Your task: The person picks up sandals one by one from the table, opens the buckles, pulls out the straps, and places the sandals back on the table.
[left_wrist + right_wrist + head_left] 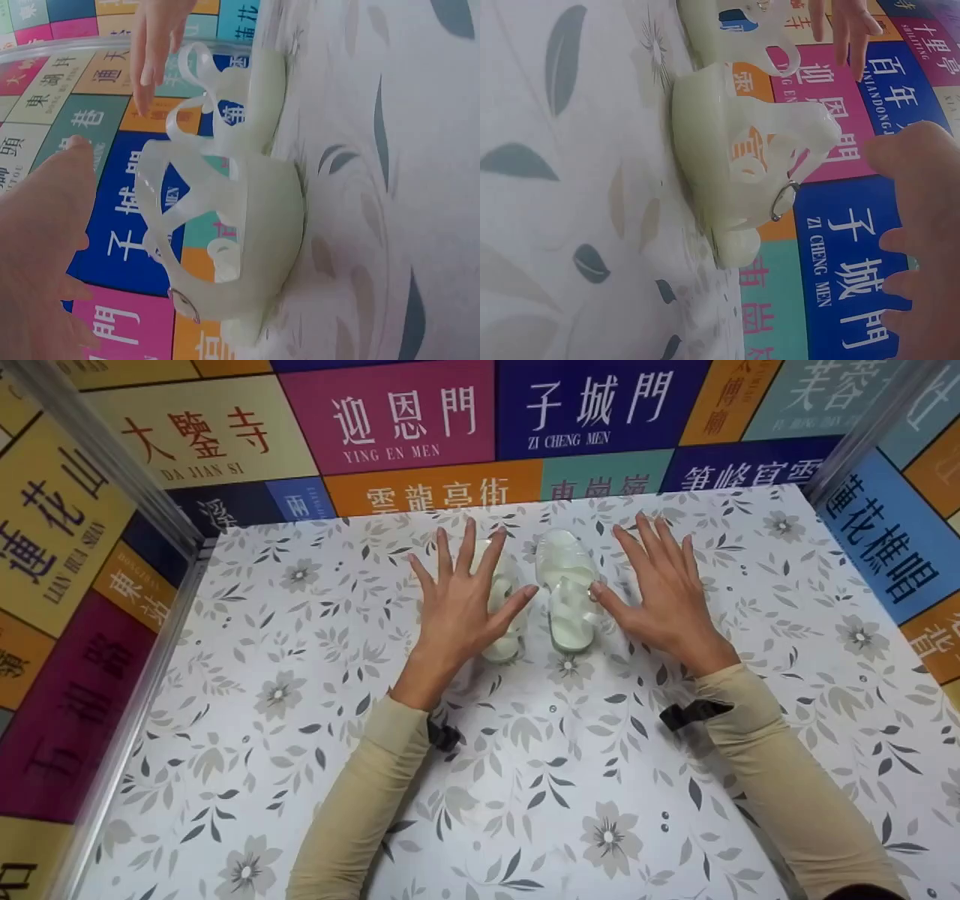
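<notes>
Two pale green, translucent strappy sandals lie side by side on the flower-patterned table. In the head view my left hand [455, 604], fingers spread, is above the left sandal [504, 649] and hides much of it. The right sandal [571, 622] shows almost whole, with my right hand [664, 596] spread just to its right and the thumb near its strap. Both wrist views show the nearer sandal [270, 225] standing on its sole, straps up, and a gap between it and the hand. Neither hand holds anything.
The white table [337, 795] carries a grey leaf and flower print. Upright panels with coloured blocks and Chinese lettering [409, 416] stand behind it and at both sides. A metal frame edge [142, 697] runs along the left. Dark straps [694, 714] sit at the wrists.
</notes>
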A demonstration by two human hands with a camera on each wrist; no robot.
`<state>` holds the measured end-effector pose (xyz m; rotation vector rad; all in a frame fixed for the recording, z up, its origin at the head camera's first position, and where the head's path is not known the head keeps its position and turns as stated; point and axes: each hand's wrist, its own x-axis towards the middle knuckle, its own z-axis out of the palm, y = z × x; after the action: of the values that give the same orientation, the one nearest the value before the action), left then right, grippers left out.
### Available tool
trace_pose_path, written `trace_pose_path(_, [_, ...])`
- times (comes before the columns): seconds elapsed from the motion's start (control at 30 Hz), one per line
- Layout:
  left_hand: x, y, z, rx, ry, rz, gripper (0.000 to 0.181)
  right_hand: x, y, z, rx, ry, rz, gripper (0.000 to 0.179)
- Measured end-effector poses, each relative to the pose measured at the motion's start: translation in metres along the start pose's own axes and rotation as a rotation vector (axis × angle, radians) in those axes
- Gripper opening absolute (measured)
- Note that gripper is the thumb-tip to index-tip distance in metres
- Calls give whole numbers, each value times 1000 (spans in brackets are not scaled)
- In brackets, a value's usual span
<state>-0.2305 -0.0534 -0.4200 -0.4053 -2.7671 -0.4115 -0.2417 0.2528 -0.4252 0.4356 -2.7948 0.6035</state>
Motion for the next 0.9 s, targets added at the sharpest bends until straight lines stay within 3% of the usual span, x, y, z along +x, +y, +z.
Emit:
trace_pose_path(0.37, [-7, 23, 7, -63, 13, 107, 84, -6, -3, 4, 169, 89, -16, 75])
trace_pose_path(0.57, [-12, 36, 14, -107, 0, 172, 85, -11, -3, 11, 260, 74, -6, 71])
trace_pose_path(0.9, [-21, 57, 21, -282, -58, 208, 86, -14, -3, 25, 384, 29, 3, 62])
